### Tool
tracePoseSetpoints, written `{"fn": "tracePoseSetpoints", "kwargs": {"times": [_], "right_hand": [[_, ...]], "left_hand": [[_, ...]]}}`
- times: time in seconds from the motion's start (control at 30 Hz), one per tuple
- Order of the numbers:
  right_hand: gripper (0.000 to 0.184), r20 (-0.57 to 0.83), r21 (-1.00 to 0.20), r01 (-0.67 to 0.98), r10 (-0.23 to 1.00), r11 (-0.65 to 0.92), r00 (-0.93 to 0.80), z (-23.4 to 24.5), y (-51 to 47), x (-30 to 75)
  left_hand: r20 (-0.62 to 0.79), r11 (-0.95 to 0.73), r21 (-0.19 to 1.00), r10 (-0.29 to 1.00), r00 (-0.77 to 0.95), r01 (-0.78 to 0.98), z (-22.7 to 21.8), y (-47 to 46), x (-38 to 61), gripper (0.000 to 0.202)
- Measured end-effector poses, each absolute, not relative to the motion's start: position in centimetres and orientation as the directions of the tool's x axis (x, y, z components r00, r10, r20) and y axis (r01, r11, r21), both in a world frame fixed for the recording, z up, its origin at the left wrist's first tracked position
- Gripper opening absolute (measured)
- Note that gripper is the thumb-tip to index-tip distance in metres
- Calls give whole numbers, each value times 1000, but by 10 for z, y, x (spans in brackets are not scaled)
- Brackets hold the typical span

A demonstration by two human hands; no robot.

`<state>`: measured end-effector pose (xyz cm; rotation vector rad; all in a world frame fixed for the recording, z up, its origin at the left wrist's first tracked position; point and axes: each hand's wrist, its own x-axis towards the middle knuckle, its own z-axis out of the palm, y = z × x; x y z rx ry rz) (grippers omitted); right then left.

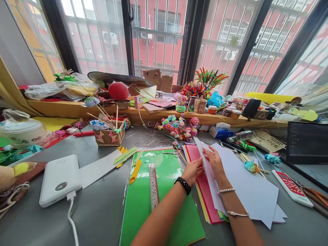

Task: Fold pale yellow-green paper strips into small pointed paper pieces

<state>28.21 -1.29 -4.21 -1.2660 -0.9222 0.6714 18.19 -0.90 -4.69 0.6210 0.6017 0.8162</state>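
Observation:
My left hand [192, 170], with a black band on the wrist, rests on a stack of coloured paper sheets [202, 186], its fingers curled at the sheets' edges. My right hand [214, 162], with two silver bracelets on the forearm, pinches and lifts several pale sheets [246, 184] off the stack, fanning them to the right. A red sheet shows on top of what remains. A green sheet in a plastic sleeve [164, 201] lies just left of the stack with a ruler [153, 186] on it.
A white power bank [60, 179] with a cable lies at left. A small box with sticks [109, 136], paper flowers [176, 126], scissors [175, 153], a red calculator [292, 188] and a dark screen [306, 143] stand around. The windowsill is crowded with craft supplies.

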Motion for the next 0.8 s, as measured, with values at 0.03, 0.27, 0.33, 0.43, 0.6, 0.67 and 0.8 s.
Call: {"fn": "tracePoseSetpoints", "kwargs": {"times": [0.03, 0.27, 0.33, 0.43, 0.6, 0.67, 0.8], "right_hand": [[51, 196, -978, 33, 844, 207, 499, -41, -14, 283], [41, 178, -969, -56, 834, 241, 522, -36, -17, 284], [41, 180, -970, -49, 837, 238, 517, -37, -17, 284], [47, 237, -970, 70, 837, 233, 493, -37, -17, 283], [57, 468, -814, 515, 829, 269, 307, -37, -20, 277], [55, 526, -712, 645, 820, 279, 227, -38, -21, 277], [47, 607, -543, 796, 780, 268, 151, -38, -22, 280]], "left_hand": [[-237, 537, 692, 800, 551, -483, -47, -10, 183, 27], [-200, 519, 684, 809, 552, -513, -48, -11, 186, 28], [-207, 502, 705, 821, 531, -501, -48, -11, 187, 24], [-224, 459, 758, 851, 475, -464, -49, -9, 189, 23], [-214, 349, 863, 907, 362, -364, -50, -6, 192, 24], [-198, 307, 897, 923, 331, -319, -49, -5, 192, 25], [-144, 215, 950, 946, 289, -228, -48, -4, 194, 26]]}}
